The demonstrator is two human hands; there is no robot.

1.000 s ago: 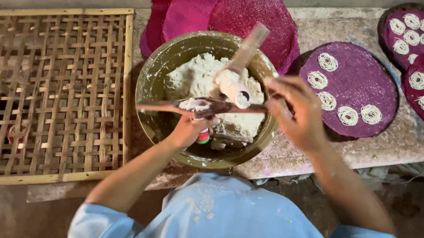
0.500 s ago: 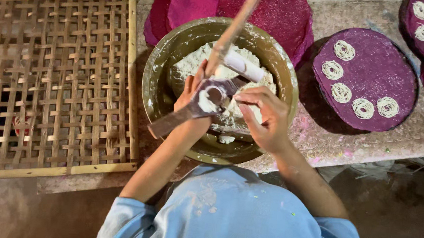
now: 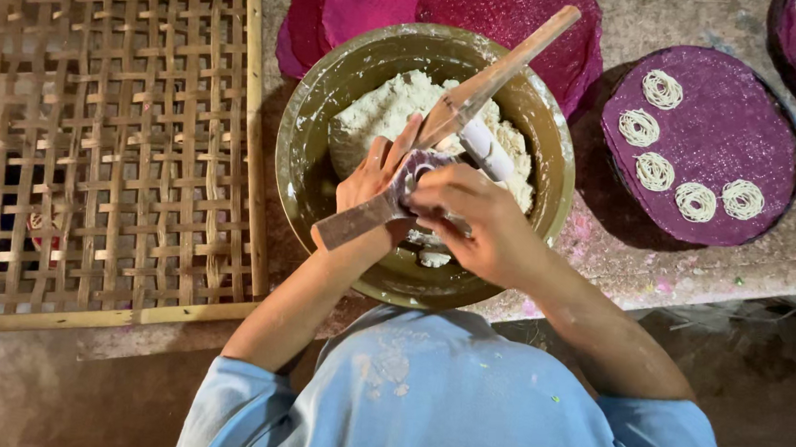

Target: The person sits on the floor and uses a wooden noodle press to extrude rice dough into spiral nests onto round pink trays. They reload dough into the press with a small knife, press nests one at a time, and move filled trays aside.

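Dough sits in a big bowl on the surface. Over the bowl, the left hand grips a wooden press. The right hand curls around the press too. Woven tray lies just beside the bowl.

Rough stone bench — carries a woven bamboo lattice tray, a metal bowl of white dough, purple round mats — pink ones behind.
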